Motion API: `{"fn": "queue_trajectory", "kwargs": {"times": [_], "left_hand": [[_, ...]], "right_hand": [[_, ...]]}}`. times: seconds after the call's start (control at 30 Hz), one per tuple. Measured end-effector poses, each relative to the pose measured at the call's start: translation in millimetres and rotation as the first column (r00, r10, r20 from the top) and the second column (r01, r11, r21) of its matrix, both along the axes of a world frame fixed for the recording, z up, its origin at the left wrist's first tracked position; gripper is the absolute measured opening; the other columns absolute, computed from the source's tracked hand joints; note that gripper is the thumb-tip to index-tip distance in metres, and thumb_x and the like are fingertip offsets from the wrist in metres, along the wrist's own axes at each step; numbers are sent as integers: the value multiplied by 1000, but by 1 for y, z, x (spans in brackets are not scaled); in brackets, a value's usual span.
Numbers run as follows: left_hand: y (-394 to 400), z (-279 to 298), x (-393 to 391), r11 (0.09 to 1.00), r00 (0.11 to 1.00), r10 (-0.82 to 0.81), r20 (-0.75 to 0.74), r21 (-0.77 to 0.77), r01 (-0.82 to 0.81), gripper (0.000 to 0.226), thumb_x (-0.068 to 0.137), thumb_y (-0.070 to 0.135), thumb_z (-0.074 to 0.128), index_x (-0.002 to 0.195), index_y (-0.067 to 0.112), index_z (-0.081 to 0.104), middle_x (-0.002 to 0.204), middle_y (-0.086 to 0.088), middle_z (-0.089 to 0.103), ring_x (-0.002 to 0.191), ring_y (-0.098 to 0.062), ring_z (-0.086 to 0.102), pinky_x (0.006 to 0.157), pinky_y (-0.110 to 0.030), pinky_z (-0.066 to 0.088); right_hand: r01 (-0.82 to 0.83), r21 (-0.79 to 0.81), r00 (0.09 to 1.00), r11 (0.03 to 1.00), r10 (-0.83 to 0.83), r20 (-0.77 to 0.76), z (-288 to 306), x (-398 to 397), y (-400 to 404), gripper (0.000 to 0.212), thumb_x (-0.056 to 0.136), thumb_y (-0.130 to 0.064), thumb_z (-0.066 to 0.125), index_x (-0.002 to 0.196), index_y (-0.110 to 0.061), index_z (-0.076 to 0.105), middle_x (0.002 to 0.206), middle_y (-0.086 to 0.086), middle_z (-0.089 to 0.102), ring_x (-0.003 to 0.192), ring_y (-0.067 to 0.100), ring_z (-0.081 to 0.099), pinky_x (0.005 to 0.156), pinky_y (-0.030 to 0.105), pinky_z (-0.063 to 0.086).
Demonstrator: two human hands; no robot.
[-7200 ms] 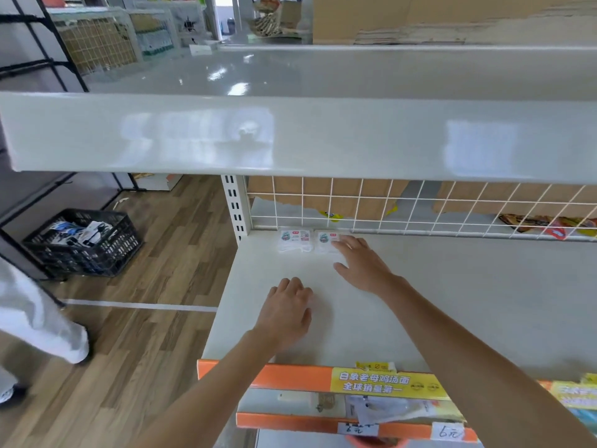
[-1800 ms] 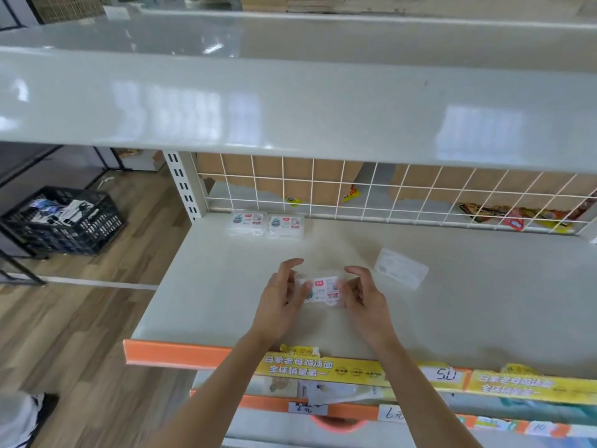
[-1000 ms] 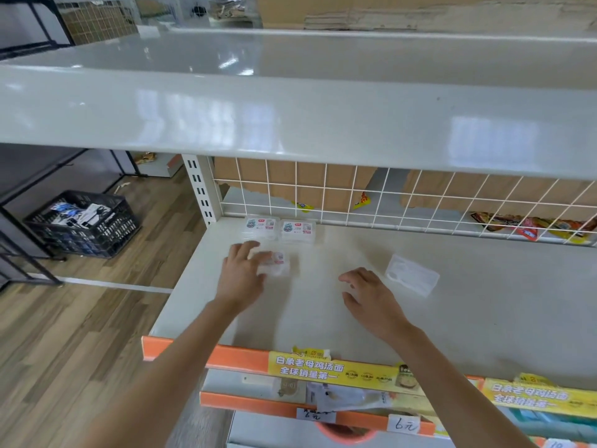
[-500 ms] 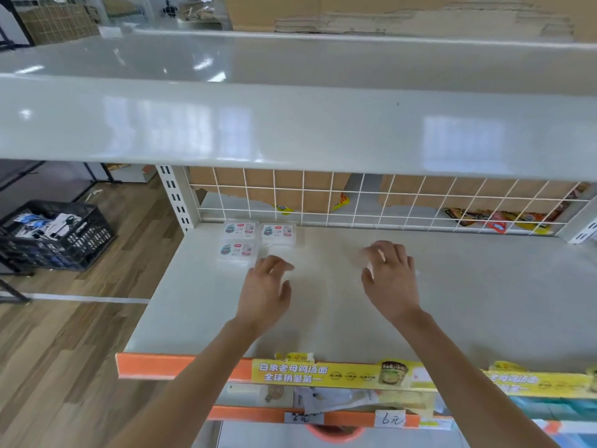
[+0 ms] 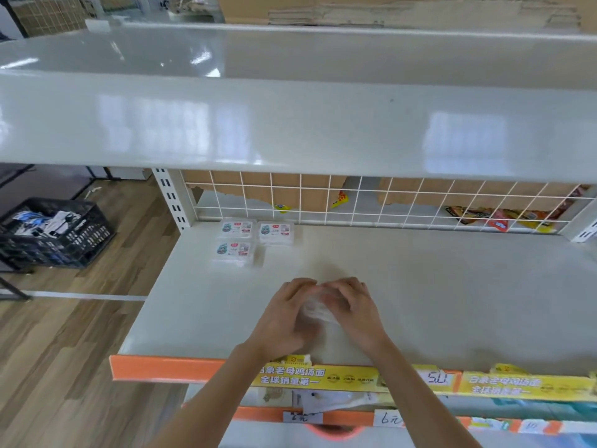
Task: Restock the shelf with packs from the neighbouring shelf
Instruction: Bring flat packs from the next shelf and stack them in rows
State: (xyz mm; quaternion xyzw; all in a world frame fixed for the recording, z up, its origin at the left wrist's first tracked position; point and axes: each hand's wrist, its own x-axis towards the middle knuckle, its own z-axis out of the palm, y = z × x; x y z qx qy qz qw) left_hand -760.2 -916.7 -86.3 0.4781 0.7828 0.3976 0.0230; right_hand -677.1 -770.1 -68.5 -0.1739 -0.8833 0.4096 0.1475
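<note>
We are working at the shelf [image 5: 420, 302], a wide pale board with an orange front strip and a white wire grid [image 5: 355, 202] at its back. Most of the board is bare, so we judge the restocking to be at an early stage.

Done so far: three packs lie flat in the back left corner. Two sit side by side against the grid, the left pack [image 5: 235, 228] and the right pack [image 5: 276, 232], just beside each other. A third pack [image 5: 234, 252] lies directly in front of the left one, starting a second row.

In hand: a fourth pack [image 5: 315, 310] is near the middle of the board toward the front edge, well apart from the placed group. Our left hand [image 5: 284, 318] and right hand [image 5: 352, 310] close in on it from either side, fingers curled over it. The picture is blurred here, so we cannot tell whether the pack rests on the board or is lifted.

Left to do: we judge that this pack belongs in the open spot in front of the right pack, and that many more must follow.

Appearance of the packs: small, flat, rectangular, clear or whitish wrapping, each with a printed label bearing a teal figure and a red mark. The held pack shows only as a pale translucent patch; no label is visible on it.
</note>
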Motion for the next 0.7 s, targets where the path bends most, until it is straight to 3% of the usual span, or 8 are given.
{"fn": "queue_trajectory", "kwargs": {"times": [0.07, 0.17, 0.27, 0.33, 0.4, 0.43, 0.57, 0.7], "left_hand": [[1, 1, 0, 1000, 999, 27, 40, -7, -27, 55, 73, 35, 67, 123, 20, 53, 124, 14, 43, 111, -9, 44, 94, -11, 34], [2, 2, -2, 996, 993, 83, 78, 10, -84, 54, 78, 48, 54, 123, 18, 53, 124, 12, 46, 104, -8, 44, 87, -6, 33], [1, 6, -2, 986, 981, 162, 110, 21, -165, 47, 86, 49, 53, 122, 18, 54, 110, 13, 53, 91, -5, 47, 81, -12, 38], [1, 9, -1, 960, 940, 269, 211, 25, -280, 41, 91, 48, 42, 121, 21, 52, 92, 6, 57, 80, -8, 53, 72, -21, 43], [0, 9, -2, 940, 905, 306, 297, 60, -337, 39, 92, 49, 38, 122, 25, 45, 86, 2, 62, 79, -13, 59, 67, -22, 43], [0, 9, -1, 942, 907, 292, 304, 71, -327, 37, 92, 45, 43, 124, 26, 42, 87, 4, 62, 80, -14, 59, 68, -22, 42], [1, 8, 1, 970, 958, 237, 163, 9, -242, 64, 75, 40, 65, 130, 19, 40, 115, 12, 43, 101, -12, 46, 85, -22, 42], [0, 7, -2, 970, 964, 243, 111, -20, -243, 76, 75, 37, 70, 138, 12, 35, 126, 3, 37, 116, -13, 34, 98, -24, 35]], "right_hand": [[28, 101, 998, 995, -22, -58, -6, 2, -4, 52, 70, -53, 48, 107, -19, 64, 103, -7, 51, 98, 14, 44, 88, 27, 39], [-58, 14, 995, 998, 59, -77, -2, 4, -1, 59, 65, -55, 57, 113, -21, 57, 113, -10, 45, 105, 9, 37, 91, 14, 31], [-116, -195, 990, 974, 97, -104, -1, 8, 7, 42, 73, -35, 74, 110, -31, 54, 113, -11, 51, 105, 6, 46, 87, 8, 35], [-63, -278, 993, 959, 33, -113, -2, 9, 10, 38, 80, -24, 70, 110, -36, 50, 98, -6, 61, 86, 5, 56, 77, 12, 43], [15, -224, 995, 974, -37, -97, -3, 7, 8, 35, 86, -26, 63, 117, -29, 48, 74, -2, 60, 65, 5, 52, 64, 12, 41], [39, -169, 995, 985, -54, -85, -5, 5, 7, 36, 88, -28, 60, 121, -26, 47, 71, 0, 57, 65, 7, 50, 63, 13, 39], [56, 45, 991, 997, -50, -128, -13, 1, 5, 43, 87, -22, 62, 128, -18, 48, 111, -5, 45, 106, 11, 40, 90, 20, 34], [17, 192, 972, 981, 29, -232, -14, 2, 5, 33, 87, -27, 50, 120, -27, 52, 125, -4, 38, 115, 8, 29, 93, 15, 32]]}}
